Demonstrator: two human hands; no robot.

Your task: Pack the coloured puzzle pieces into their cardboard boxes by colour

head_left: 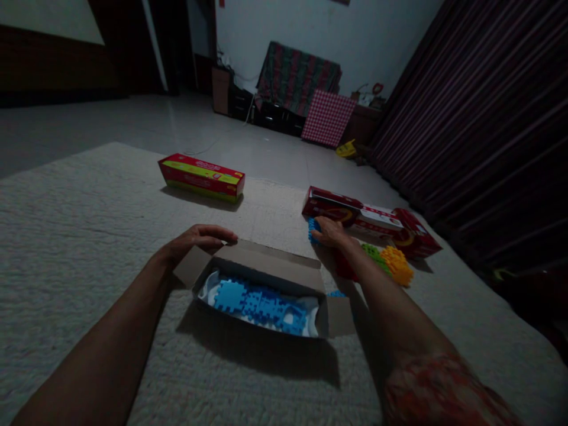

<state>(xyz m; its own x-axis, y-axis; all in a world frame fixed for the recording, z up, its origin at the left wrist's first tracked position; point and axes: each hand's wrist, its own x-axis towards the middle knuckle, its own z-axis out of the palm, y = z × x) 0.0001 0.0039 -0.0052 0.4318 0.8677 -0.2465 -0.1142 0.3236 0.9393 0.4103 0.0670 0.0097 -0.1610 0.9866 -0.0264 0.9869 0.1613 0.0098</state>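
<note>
An open cardboard box (pixel 270 260) stands in front of me with its flaps folded out. Several light blue, notched interlocking blocks (pixel 252 303) lie inside it on a white lining. My left hand (pixel 202 238) rests at the box's far left corner, fingers stretched out along the flap. Beyond the box on the right, my right hand (pixel 329 231) grips a blue interlocking block (pixel 313 229), partly covered by the fingers. Beside my right forearm are green blocks (pixel 374 255) and yellow blocks (pixel 398 266). Red pieces there are mostly hidden by the arm.
A red and yellow-green carton (pixel 202 177) lies farther off on the pale mat (pixel 97 236). Dark red cartons (pixel 377 220) stand just behind my right hand. A dark curtain (pixel 479 106) hangs on the right, and low furniture under a striped cloth (pixel 297 77) is at the wall.
</note>
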